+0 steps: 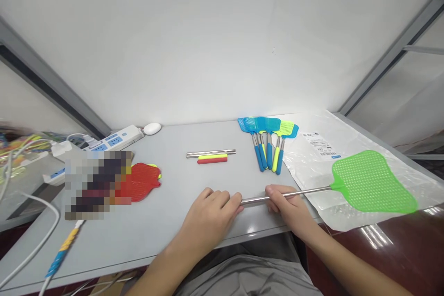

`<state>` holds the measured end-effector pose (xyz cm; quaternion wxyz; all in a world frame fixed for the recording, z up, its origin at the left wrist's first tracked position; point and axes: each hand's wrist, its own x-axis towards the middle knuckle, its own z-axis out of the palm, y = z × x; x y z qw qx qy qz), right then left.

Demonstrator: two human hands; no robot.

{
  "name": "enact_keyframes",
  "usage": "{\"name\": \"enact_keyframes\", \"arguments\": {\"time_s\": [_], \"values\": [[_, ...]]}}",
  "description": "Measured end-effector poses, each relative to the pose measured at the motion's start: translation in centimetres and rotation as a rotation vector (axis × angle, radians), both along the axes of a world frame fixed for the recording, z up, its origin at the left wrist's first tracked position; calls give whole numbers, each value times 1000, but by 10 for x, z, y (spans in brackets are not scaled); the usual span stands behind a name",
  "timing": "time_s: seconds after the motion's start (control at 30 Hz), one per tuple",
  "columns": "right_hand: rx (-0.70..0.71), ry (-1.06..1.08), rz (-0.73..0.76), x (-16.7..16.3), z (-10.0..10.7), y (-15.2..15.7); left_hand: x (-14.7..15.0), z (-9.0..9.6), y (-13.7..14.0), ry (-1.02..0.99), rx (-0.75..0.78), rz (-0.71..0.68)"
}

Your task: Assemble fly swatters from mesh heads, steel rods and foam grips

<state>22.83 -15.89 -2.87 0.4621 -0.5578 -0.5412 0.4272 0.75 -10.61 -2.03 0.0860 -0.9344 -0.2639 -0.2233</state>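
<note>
A green fly swatter (373,182) extends sideways to the right, its mesh head above the plastic bag at the table's right end. My left hand (217,210) is closed around the near end of its metal rod, hiding that end. Farther along the rod, my right hand (280,199) pinches it between thumb and fingers. Beyond my hands lie metal rods (210,153), a yellow handle sleeve (212,157) and a red handle sleeve (212,161), side by side. A red swatter head (140,182) rests at the left, with a yellow piece partly under it.
Several blue and yellow fly swatters (267,143) lie fanned near the back wall. A clear plastic bag with a label (321,145) covers the right end. Power strips (116,140), a white oval object (152,128), cables and a pixelated item (99,185) occupy the left.
</note>
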Motion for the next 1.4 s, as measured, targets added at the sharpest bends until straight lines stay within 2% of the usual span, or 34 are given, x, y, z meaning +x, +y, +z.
{"name": "enact_keyframes", "arguments": {"time_s": [0.3, 0.4, 0.5, 0.57, 0.7, 0.87, 0.97, 1.07, 1.17, 1.27, 1.33, 1.4], "values": [[60, -41, 3, 2, -2, -5, -13, 11, 9, 70, -4, -28], [39, 114, -75, 6, -7, -2, -30, 15, 17, 90, 7, -15], [44, 337, -192, 14, -9, -1, -54, 21, 26, 82, 28, 62], [67, 365, -205, 19, -5, -3, -70, 26, 29, 76, 50, 106], [147, 305, -177, 21, 12, -14, -97, 39, 28, 92, 168, 169], [203, 421, -304, 26, 48, -38, -149, 58, 26, 47, 408, 265], [254, 455, -365, 36, 66, -46, -181, 59, 29, -58, 498, 388], [254, 479, -434, 46, 72, -42, -195, 55, 33, -71, 541, 420], [237, 519, -513, 50, 73, -30, -196, 52, 34, -41, 543, 414], [257, 600, -550, 51, 80, -19, -188, 60, 32, -56, 512, 407], [303, 640, -537, 50, 89, -13, -177, 78, 29, -89, 373, 390], [362, 632, -516, 44, 102, -8, -163, 106, 28, -178, 165, 338]]}}
